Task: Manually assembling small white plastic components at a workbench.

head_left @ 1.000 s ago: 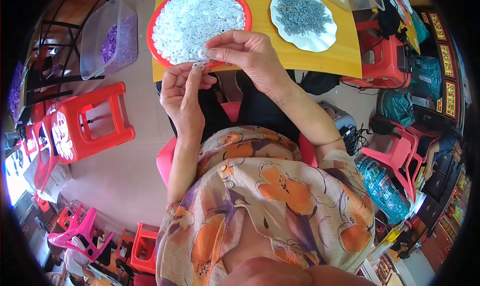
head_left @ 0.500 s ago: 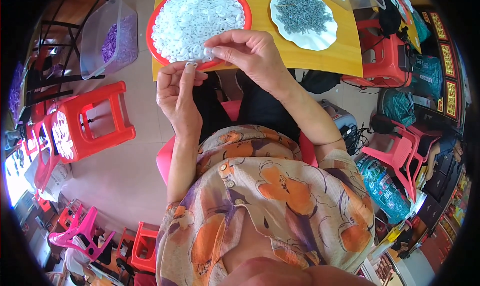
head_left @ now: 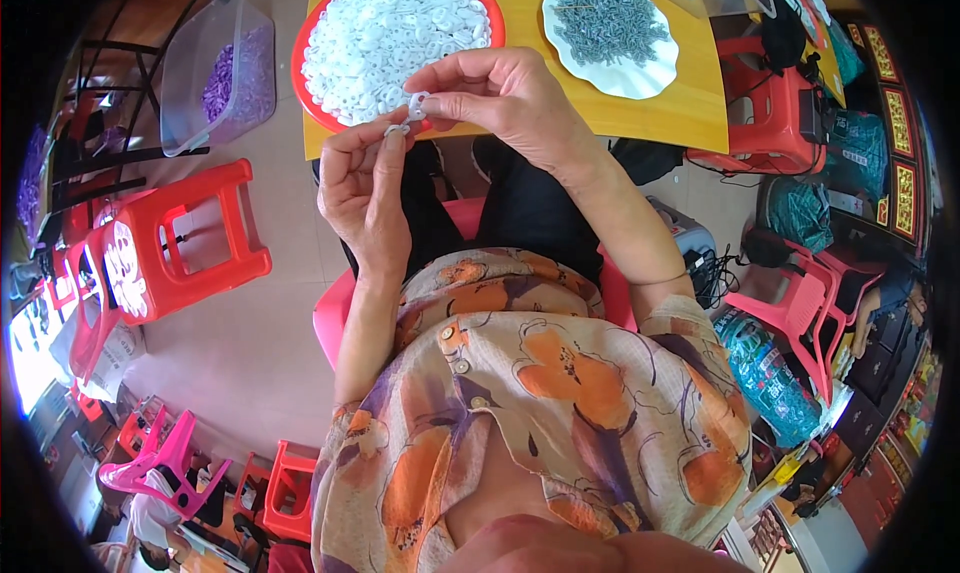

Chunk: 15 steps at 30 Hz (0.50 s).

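Thumb and forefinger of the left hand [head_left: 362, 193] are closed in a pinch, with a small white piece [head_left: 398, 130] at their very tips, on the far side of the palm. The hand's other fingers curl loosely inward and seem to carry nothing. The right hand [head_left: 515, 103] pinches too, thumb against forefinger, and a second piece [head_left: 419, 105] pokes out to the left of those tips; its remaining fingers are bent behind the thumb, so what lies under them is hidden. The second piece sits just beyond the first and a little to its right (whether the two touch is too small to tell). Both hands are raised at the near edge of the yellow table [head_left: 522, 23], apart from each other, with the two pieces in the narrow gap between their fingertips.

Just past the fingertips is the red tray [head_left: 498, 33], heaped with white parts [head_left: 390, 38]; its near rim is partly covered by the hands. To the right, beyond the right hand, a wavy white plate [head_left: 640, 81] bears a pile of grey bits [head_left: 608, 28]. Well off to the left stands a clear tub [head_left: 185, 93] with purple bits [head_left: 235, 83] in it, and nearer is a red stool [head_left: 190, 198]
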Tool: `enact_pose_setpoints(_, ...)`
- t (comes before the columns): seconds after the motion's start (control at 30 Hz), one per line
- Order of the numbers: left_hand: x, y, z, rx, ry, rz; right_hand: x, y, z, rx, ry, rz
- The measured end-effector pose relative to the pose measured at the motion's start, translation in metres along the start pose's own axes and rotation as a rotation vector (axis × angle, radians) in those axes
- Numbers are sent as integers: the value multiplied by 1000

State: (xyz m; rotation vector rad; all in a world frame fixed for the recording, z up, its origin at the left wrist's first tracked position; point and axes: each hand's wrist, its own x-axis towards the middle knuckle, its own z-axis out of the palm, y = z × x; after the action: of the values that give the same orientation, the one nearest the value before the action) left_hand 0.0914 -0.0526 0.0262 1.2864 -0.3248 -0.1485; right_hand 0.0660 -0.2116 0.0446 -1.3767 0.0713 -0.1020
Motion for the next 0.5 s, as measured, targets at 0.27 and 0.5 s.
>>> enact_pose_setpoints(0.27, 1, 1, 2, -73, 26, -119, 4, 2, -2, -87, 25, -63)
enact_pose_setpoints(0.5, 3, -1, -1, -72, 22, -188, 3, -1, 0, -219, -40, -131)
